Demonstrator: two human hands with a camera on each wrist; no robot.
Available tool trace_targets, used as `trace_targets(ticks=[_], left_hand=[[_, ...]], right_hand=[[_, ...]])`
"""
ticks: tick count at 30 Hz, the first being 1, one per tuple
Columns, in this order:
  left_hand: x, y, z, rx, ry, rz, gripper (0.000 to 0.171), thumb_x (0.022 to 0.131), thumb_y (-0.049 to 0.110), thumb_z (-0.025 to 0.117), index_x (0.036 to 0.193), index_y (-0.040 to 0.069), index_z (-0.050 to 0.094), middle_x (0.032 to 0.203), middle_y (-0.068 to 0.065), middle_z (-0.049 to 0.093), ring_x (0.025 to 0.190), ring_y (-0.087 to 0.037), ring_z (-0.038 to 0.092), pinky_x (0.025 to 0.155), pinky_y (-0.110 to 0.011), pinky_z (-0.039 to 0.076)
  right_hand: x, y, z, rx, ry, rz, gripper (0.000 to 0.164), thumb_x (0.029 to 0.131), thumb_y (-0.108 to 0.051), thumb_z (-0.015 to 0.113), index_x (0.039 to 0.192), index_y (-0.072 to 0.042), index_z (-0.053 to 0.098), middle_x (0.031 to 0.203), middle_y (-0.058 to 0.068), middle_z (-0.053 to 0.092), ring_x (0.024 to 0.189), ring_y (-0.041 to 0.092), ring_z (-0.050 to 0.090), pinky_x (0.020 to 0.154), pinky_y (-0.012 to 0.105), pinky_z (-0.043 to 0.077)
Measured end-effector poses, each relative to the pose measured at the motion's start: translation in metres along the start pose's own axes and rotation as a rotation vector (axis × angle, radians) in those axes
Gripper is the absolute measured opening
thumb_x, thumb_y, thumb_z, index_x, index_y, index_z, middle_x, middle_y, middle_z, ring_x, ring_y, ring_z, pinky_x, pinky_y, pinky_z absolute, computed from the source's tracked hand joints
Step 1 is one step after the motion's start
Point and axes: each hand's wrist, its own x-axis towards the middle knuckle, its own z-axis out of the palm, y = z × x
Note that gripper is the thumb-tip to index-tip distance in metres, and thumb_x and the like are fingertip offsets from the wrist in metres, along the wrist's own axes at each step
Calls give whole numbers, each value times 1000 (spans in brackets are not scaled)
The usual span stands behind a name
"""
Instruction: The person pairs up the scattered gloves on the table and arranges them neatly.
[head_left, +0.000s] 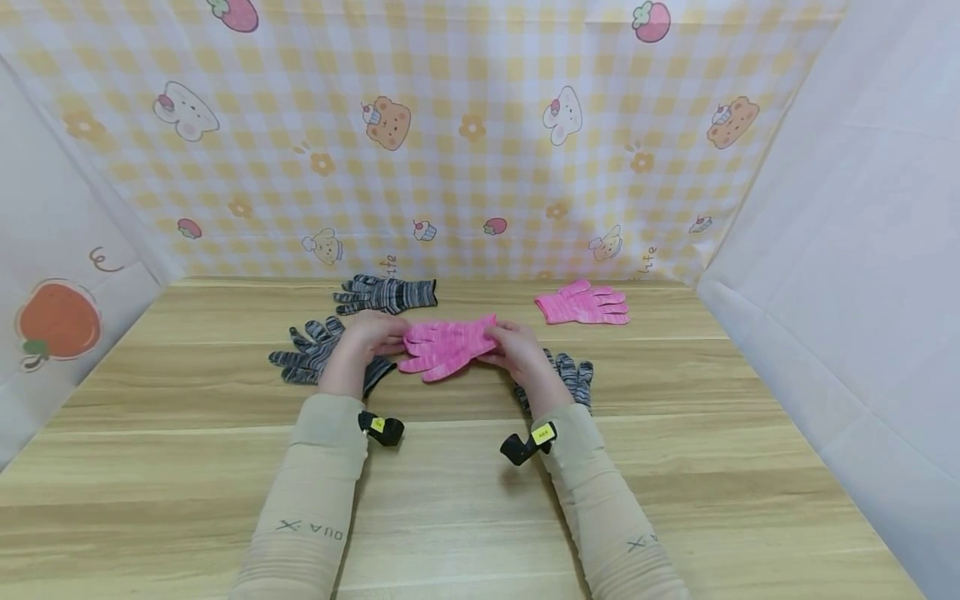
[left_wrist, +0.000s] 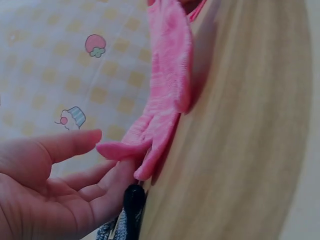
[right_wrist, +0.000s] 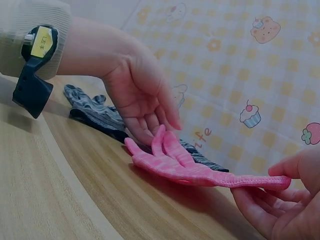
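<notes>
A pink knitted glove [head_left: 450,343] is held slightly above the table, its fingers toward the left. My right hand [head_left: 519,348] pinches its cuff between thumb and fingers, as the right wrist view shows. At the other end, my left hand [left_wrist: 65,185] has its fingers under the glove's fingertips. The left thumb stands apart from those fingers, close to one pink fingertip. A grey-black striped glove [head_left: 309,354] lies partly beneath my left hand and wrist. Another striped glove [head_left: 573,379] is partly hidden under my right wrist.
At the back left lies one more striped glove [head_left: 382,293], cuff to the right. A second pink glove [head_left: 583,303] lies flat at the back right. Behind the wooden table [head_left: 450,517] hangs a yellow checked cloth [head_left: 472,167]; white sheets flank both sides.
</notes>
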Motion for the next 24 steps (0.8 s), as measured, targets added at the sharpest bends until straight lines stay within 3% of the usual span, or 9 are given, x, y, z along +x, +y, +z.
trace_targets(ticks=[10, 18, 24], left_hand=[[2, -1, 3, 117, 75, 27, 33, 92, 5, 62, 121, -9, 60, 121, -23, 60, 104, -27, 63, 85, -31, 53], [1, 1, 0, 107, 25, 4, 36, 98, 13, 54, 130, -5, 54, 125, -22, 59, 110, -30, 61, 86, -36, 52], [1, 3, 0, 79, -15, -3, 38, 98, 14, 55, 132, -1, 54, 128, -19, 57, 91, -19, 66, 78, -28, 54]], right_hand=[[-1, -4, 1, 1, 14, -10, 38, 98, -3, 49, 134, 6, 48, 105, 15, 60, 81, 16, 61, 87, 37, 52], [-6, -16, 5, 61, 32, -10, 38, 97, 0, 49, 134, 6, 47, 113, 18, 59, 87, 16, 60, 87, 32, 51], [-11, -25, 7, 58, 36, -48, 38, 97, -1, 50, 133, 9, 47, 102, 12, 59, 80, 11, 59, 82, 27, 51]])
